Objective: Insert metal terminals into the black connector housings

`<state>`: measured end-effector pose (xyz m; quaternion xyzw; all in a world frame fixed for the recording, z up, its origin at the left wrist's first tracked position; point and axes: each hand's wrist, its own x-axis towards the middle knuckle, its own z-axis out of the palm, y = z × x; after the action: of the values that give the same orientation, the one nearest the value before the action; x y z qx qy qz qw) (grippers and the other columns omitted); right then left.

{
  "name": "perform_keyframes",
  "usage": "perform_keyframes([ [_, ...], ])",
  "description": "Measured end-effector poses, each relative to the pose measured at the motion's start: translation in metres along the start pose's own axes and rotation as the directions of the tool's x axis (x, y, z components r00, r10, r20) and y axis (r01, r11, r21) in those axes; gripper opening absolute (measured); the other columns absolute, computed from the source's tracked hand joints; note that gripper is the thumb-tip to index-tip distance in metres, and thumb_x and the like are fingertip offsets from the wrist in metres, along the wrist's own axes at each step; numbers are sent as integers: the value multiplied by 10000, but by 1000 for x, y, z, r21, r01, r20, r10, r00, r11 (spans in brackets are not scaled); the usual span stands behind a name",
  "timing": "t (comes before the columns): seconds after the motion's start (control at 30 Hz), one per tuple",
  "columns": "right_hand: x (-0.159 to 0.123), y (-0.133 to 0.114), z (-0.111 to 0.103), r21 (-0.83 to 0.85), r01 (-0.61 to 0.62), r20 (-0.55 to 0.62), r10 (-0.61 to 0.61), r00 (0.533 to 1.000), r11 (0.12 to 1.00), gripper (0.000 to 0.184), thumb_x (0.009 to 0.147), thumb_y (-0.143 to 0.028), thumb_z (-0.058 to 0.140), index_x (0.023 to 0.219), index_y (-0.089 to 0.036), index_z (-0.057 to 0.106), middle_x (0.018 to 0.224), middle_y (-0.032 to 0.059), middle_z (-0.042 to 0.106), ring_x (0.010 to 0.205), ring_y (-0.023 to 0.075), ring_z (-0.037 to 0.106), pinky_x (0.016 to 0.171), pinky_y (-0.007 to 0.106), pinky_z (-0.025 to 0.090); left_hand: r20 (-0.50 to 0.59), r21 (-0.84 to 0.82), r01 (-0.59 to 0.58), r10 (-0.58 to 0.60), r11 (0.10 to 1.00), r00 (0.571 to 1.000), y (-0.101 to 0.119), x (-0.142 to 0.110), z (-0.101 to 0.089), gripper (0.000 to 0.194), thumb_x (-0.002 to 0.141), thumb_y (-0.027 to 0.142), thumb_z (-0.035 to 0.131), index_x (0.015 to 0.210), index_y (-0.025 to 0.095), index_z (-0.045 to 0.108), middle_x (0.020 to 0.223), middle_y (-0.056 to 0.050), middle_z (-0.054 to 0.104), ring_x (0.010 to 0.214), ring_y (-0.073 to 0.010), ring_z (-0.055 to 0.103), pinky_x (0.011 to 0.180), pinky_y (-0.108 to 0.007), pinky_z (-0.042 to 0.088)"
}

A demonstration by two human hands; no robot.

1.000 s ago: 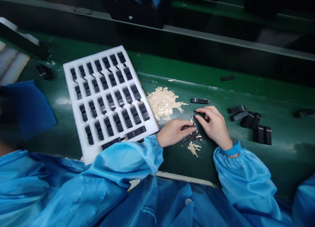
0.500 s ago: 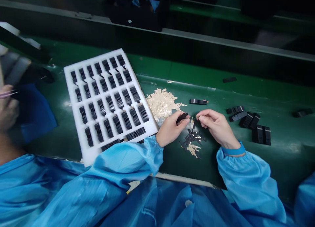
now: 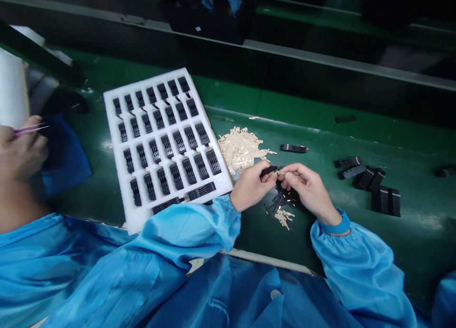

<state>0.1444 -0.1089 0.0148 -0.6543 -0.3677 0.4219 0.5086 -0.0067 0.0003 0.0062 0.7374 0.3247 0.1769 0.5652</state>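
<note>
L hand [image 3: 251, 183] grips blk block [image 3: 269, 170], R hand [image 3: 308, 185] pinches tan strip [image 3: 280, 173] by block's end, near mixed pile [image 3: 280, 209]; prob. fitting step, next move likely needs careful alignment, block steady.

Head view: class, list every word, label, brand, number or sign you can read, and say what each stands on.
None can be read.
Black blocks, right: small pale marks, too small to tell whether they are characters.
White patch at the back: too small to tell whether it bears print.
Black part in the left hand: no text can be made out.
Tray: no lettering visible.
</note>
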Motion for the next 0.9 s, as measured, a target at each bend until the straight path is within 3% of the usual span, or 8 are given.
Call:
perform_keyframes([
  [0.13,0,1,-1,-74,24,-16,-25,1000,997,238,871,-423,729,863,-189,687,737,12,663,659,140,611,631,268,495,47,-59,27,-24,998,999,5,1,-2,275,890,313,590,709,199,417,614,64,412,577,-89,416,557,-227,328],
  [0.33,-3,-1,2,-47,3,36,-1,999,999,244,872,-425,713,858,-182,729,674,15,670,596,140,596,572,266,483,-45,-63,25,-28,998,999,1,2,0,171,904,357,616,892,187,595,718,33,559,663,-111,529,639,-238,416],
  [0.4,-4,-1,5,-113,66,7,-66,998,991,215,886,-392,699,854,-182,736,695,20,670,599,138,587,567,268,474,-68,-30,6,-8,1000,998,-3,1,0,187,903,366,632,958,187,632,739,28,585,672,-110,536,649,-236,423],
  [0.5,-4,2,7,-301,197,-38,-219,975,933,153,911,-308,669,852,-184,737,776,40,694,647,145,594,606,280,477,-17,31,-77,78,997,997,-5,1,-1,187,937,344,585,930,184,681,708,20,593,659,-110,529,640,-233,422],
  [0.67,-7,4,4,-472,352,-11,-404,914,808,107,926,-236,634,902,-198,732,848,43,724,670,151,635,631,276,502,0,84,-159,160,984,987,1,-3,-4,205,915,314,604,988,176,738,637,28,567,610,-102,521,621,-214,439],
  [0.83,-11,5,2,-570,421,-10,-518,855,706,118,922,-340,655,899,-246,724,891,31,738,704,185,692,645,288,530,62,172,-231,223,958,973,4,-5,-4,203,871,263,629,994,160,753,704,3,636,650,-96,559,718,-201,489],
  [0.9,-9,11,1,-605,385,-34,-505,863,697,161,919,-403,642,877,-267,719,888,26,746,708,217,702,641,322,539,44,163,-195,190,967,981,2,-3,-4,202,856,272,641,980,157,751,689,12,611,659,-94,556,740,-198,485],
])
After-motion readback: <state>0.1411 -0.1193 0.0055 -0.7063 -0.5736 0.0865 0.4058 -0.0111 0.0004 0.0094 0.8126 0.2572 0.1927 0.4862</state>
